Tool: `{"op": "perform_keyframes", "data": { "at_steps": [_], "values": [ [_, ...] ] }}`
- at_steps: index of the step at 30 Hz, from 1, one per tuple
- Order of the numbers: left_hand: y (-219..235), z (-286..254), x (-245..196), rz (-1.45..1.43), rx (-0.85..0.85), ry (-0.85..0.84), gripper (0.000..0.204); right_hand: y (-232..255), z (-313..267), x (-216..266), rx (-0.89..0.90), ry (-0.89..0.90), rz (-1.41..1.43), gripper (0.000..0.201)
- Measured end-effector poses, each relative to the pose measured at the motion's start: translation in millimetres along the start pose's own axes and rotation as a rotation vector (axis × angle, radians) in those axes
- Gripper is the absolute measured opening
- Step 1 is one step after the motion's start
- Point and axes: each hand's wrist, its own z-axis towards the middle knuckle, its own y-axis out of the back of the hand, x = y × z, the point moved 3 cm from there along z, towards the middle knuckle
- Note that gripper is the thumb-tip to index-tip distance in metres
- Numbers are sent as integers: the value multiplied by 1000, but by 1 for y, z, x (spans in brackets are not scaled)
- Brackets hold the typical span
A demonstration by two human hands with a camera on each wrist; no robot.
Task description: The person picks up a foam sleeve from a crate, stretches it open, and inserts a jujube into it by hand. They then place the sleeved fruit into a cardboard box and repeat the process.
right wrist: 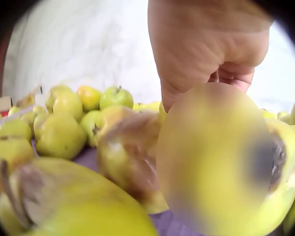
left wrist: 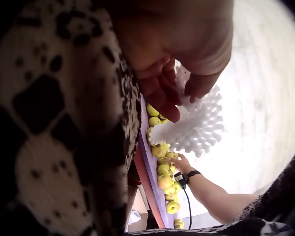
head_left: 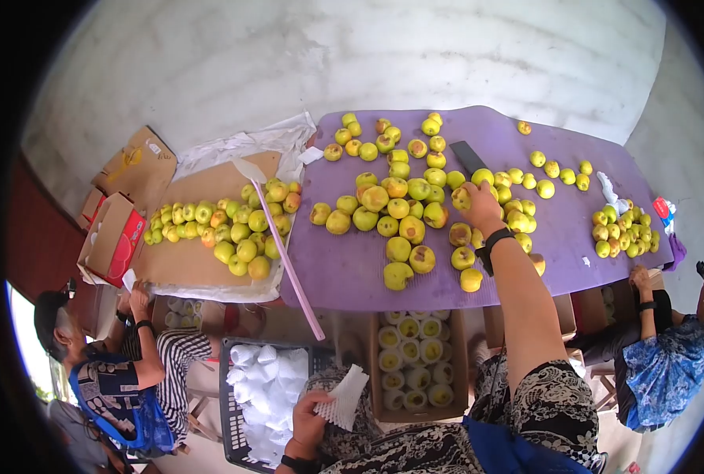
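Observation:
My left hand (head_left: 308, 426) pinches a white foam fruit net (head_left: 345, 401) low over my lap. Seen from the left wrist, the net's bumpy mesh (left wrist: 201, 125) hangs from thumb and fingers. Stretched out over the purple table (head_left: 328, 276), my right hand (head_left: 482, 207) grips a yellow-green apple (head_left: 461, 197) among many others. The right wrist view has the hand (right wrist: 206, 49) coming down behind a large blurred yellow shape that hides most of the fingers. Beside it lies an apple with a brown, sunken patch (right wrist: 135, 152).
A carton of netted apples (head_left: 415, 355) and a black crate of white foam nets (head_left: 269, 395) stand below the table edge. A pink strip (head_left: 289, 261) separates another apple pile (head_left: 241, 229) at left. People sit at left (head_left: 131, 355) and right (head_left: 675, 363).

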Motion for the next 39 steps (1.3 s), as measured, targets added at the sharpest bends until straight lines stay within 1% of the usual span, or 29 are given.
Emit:
{"op": "perform_keyframes", "data": {
  "at_steps": [1,2,3,4,5,6,8,9,10,11,12,14,15,16,18,20,22,23,24,25,26,27,29,30,32,36,37,38,39],
  "values": [
    [0,-1,1,6,-5,0,31,12,-11,1,-96,-11,195,59],
    [0,-3,2,1,-6,-6,31,14,-18,-1,-102,-7,191,59],
    [2,-5,4,-18,-34,-8,32,13,-25,-4,-132,91,449,64],
    [3,-7,8,-38,-62,-11,33,23,-37,-1,-160,191,706,69],
    [5,-8,18,-125,-80,6,35,30,-55,2,-139,244,871,69],
    [5,-9,23,-133,-79,2,35,53,-81,17,-24,199,992,71],
    [2,-10,24,-209,-137,82,37,81,-125,32,81,220,1185,74],
    [-3,-14,14,-212,-140,141,30,88,-144,41,82,222,1183,74],
    [-8,-15,8,-213,-141,142,30,95,-164,50,32,316,1339,69],
    [-15,-13,5,-99,-131,116,26,104,-184,55,-18,413,1493,65],
    [-22,-13,-2,15,-123,91,22,113,-203,57,-13,415,1493,65],
    [-40,-15,-19,-41,-100,62,21,116,-243,64,480,205,1954,54],
    [-46,-13,-23,33,-83,-14,19,103,-255,65,590,279,2050,59],
    [-50,-11,-29,28,-93,-13,19,105,-270,69,602,282,2046,59],
    [-59,-12,-42,115,-27,-55,17,109,-301,86,772,213,2310,61],
    [-67,-11,-51,56,-21,-49,17,124,-322,100,827,195,2348,58],
    [-71,-14,-61,-1,-19,-41,18,130,-338,108,806,125,2199,54],
    [-72,-16,-68,80,-19,-25,19,130,-343,112,852,49,2147,51],
    [-73,-17,-73,161,-20,-8,20,133,-348,116,876,55,2143,51],
    [-73,-19,-76,159,-40,-1,20,135,-354,120,857,37,2059,56],
    [-75,-21,-79,162,-72,-33,21,135,-360,122,837,20,1974,62],
    [-75,-23,-81,165,-103,-68,22,134,-363,123,860,22,1967,62],
    [-75,-25,-80,196,-134,-97,21,138,-365,125,949,118,2114,65],
    [-75,-27,-81,233,-144,-129,21,140,-368,127,961,120,2111,65],
    [-75,-28,-83,265,-147,-110,22,148,-371,131,967,114,2082,64],
    [-73,-28,-79,350,-145,-87,27,149,-376,135,996,119,2088,65],
    [-74,-28,-76,350,-144,-84,27,146,-375,135,899,192,2008,64],
    [-75,-28,-75,404,-161,-117,28,145,-374,137,804,261,1925,63],
    [-76,-29,-78,458,-178,-151,29,149,-375,142,804,259,1927,63]
  ]
}}
